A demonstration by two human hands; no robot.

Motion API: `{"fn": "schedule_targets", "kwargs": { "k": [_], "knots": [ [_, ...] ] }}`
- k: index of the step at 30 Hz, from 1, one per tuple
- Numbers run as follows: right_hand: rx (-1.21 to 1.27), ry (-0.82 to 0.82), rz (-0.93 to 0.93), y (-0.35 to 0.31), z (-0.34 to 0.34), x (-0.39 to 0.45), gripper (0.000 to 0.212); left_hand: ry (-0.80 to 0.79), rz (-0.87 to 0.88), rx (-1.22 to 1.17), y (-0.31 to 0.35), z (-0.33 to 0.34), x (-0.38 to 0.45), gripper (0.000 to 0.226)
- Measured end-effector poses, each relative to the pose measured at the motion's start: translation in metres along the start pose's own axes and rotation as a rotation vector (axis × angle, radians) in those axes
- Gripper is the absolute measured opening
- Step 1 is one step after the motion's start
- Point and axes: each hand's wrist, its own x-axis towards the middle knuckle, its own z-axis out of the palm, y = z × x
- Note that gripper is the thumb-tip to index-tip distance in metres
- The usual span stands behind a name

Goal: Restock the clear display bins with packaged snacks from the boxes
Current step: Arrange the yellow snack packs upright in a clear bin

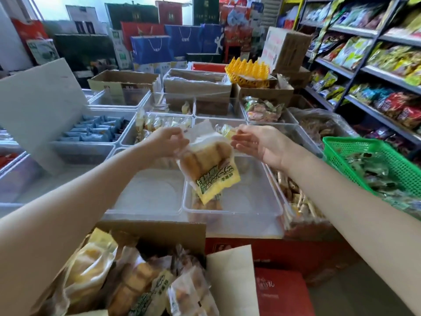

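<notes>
Behind the held snack packet point(208, 163), another packet's point(206, 205) label is hidden.

The snack packet point(210, 166) is wrapped in glossy, crinkled clear plastic film with a yellow printed band. The display bin point(255, 208) is moulded from smooth transparent plastic. The box point(159, 233) is made of matt brown cardboard. The green basket point(373, 160) is formed of perforated plastic mesh.

Snack packet point(208, 165) over clear bin point(255, 201)
</notes>
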Motion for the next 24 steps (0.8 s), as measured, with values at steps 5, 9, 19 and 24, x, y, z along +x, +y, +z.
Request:
{"fn": "schedule_targets", "kwargs": {
  "k": [5, 9, 19, 24],
  "knots": [
    [-0.501, -0.255, 0.184, 0.015, -0.030, 0.025, 0.037, 0.002, -0.141, -0.637, -0.024, 0.008, 0.023, 0.004],
    [0.011, -0.212, 0.260, 0.044, -0.019, 0.048, 0.006, 0.200, -0.205, -0.797, -0.029, 0.029, 0.049, 0.028],
    [-1.125, -0.134, -0.188, 0.059, -0.056, 0.120, 0.031, -0.102, -0.071, 0.141, -0.116, 0.068, 0.098, 0.017],
    [-1.266, -0.329, 0.012, 0.098, -0.064, 0.118, 0.042, -0.463, 0.286, 0.638, -0.123, 0.116, 0.114, 0.021]
  ]
}}
